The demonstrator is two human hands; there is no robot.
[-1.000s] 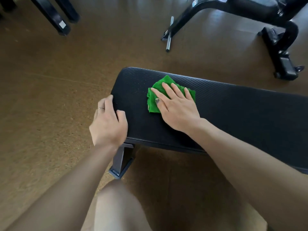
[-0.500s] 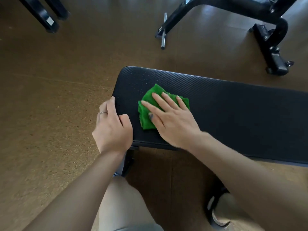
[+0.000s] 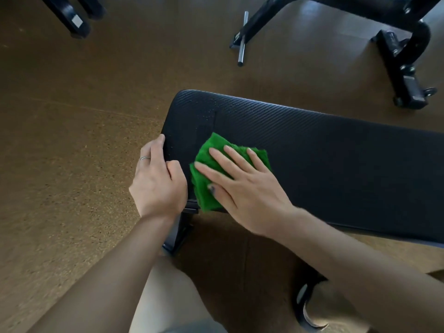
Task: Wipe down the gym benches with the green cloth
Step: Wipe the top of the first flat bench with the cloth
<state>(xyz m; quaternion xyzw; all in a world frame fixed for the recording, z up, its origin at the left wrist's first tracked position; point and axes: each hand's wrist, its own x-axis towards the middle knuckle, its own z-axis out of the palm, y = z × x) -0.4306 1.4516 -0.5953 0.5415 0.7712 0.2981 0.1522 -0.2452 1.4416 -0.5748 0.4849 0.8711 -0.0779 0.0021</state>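
- Brown speckled floor [image 3: 72, 164] fills the left side; two black equipment feet [image 3: 74, 19] at top left, one w/ a pale square tag.
- Left hand [image 3: 157, 181] grips the near-left corner of the bench [image 3: 336, 159]: fingers curled round the pad's end edge, thumb on top of the pad. Thin ring on one finger.
- Under that corner, a grey metal bench leg [image 3: 179, 234] goes down to the floor.
- Green cloth [image 3: 206, 164] lies crumpled on the bench top at the near-left end, just beside the left thumb; its lower edge hangs slightly over the pad's near edge.
- Right hand [image 3: 242, 183] flat on the cloth, palm down, fingers straight and spread, pressing it onto the pad. Cloth sticks out past the fingertips and on the thumb side.
- Bench pad is black w/ ribbed texture, runs off to the right edge of view.
- Beyond the bench, top centre-right: black machine frame [image 3: 396, 44] on the floor, w/ a chrome bar [image 3: 242, 39] lying by its left foot. Well apart from the bench.
- Bottom: person's knee btwn the forearms, shoe [image 3: 305, 306] at lower right.
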